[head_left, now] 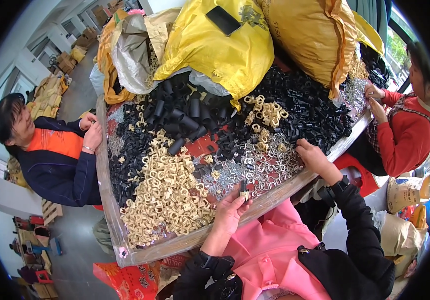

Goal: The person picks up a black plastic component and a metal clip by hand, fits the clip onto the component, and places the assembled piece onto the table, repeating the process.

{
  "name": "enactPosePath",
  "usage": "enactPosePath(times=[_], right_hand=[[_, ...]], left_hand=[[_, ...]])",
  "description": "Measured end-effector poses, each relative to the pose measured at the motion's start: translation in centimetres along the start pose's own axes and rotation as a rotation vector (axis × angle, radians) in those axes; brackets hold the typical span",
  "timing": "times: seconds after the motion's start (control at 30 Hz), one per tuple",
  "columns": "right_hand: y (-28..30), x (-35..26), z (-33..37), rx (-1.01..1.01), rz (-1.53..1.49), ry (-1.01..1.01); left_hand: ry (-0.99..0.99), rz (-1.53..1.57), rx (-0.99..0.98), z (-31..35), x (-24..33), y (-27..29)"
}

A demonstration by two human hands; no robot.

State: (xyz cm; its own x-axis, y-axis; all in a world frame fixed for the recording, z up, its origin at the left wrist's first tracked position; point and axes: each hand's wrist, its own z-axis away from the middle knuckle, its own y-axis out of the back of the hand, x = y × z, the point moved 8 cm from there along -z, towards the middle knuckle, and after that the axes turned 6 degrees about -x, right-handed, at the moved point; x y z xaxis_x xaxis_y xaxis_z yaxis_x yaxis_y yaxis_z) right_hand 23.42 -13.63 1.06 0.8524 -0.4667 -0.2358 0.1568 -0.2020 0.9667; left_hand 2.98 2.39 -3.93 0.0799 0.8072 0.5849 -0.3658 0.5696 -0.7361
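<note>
My left hand (230, 210) is closed in a pinch over the wooden table's near edge. Between its fingertips stands a small black and beige plastic fitting (244, 190), held upright. My right hand (315, 159) reaches from the right to the border of the silver metal clips (270, 162) and the black plastic parts (312, 105). Its fingers are bent together, and whatever they grip is hidden. To the left of my left hand spreads a large heap of beige plastic pieces (167, 192). Small grey screws or pins (222, 177) lie just beyond it.
A raised wooden rim (175, 246) borders the table. Black tubes (177, 120) lie toward the back. Behind them stand a yellow sack (215, 50) with a dark phone (223, 20) on top, and an orange sack (310, 40). One person sits at each side, hands at the rim.
</note>
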Motion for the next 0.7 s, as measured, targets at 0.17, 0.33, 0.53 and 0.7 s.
enactPosePath(times=[0.17, 0.33, 0.53, 0.7], right_hand=[[0.1, -0.1, 0.0, -0.024, 0.014, 0.129], [-0.8, 1.2, 0.1, -0.072, 0.095, 0.044], [0.6, 0.8, 0.2, 0.129, -0.653, -0.205], [-1.5, -6.3, 0.0, -0.091, -1.567, -0.225]], left_hand=[[0.023, 0.008, 0.006, 0.0, -0.4, 0.0], [0.043, 0.009, 0.005, -0.1, -0.6, 0.1], [0.039, 0.0, 0.005, -0.2, -0.4, -0.2], [0.014, -0.01, -0.039, -0.9, -0.2, -1.5]])
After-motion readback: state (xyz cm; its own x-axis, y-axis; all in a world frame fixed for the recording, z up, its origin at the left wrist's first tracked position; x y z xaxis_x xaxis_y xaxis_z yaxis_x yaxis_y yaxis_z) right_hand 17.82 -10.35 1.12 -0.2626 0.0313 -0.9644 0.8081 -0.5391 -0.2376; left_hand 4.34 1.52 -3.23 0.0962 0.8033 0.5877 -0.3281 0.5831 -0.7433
